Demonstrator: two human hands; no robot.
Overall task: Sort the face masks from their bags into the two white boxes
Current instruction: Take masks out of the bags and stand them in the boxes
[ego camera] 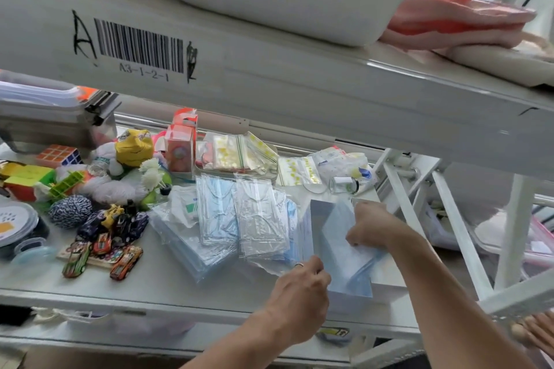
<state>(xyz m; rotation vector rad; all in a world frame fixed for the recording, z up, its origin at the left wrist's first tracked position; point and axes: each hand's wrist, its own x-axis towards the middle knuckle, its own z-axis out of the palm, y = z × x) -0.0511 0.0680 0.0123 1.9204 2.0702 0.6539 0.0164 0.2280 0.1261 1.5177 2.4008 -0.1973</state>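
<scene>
A stack of light blue face masks (341,249) stands tilted in a white box (386,281) at the right end of the shelf. My right hand (370,228) grips the stack's far side from above. My left hand (299,287), a ring on one finger, pinches the stack's near left corner. Left of the box lie clear bags of blue masks (260,219), overlapping in a loose pile, with an emptied crumpled bag (183,210) beside them. A second white box is not plainly visible.
Toy cars (105,246), a ball of twine (70,210), puzzle cubes (60,155) and a plush toy crowd the shelf's left half. Small zip bags (239,153) and a glass jar (344,185) sit behind the masks. An upper shelf beam (269,78) hangs low overhead.
</scene>
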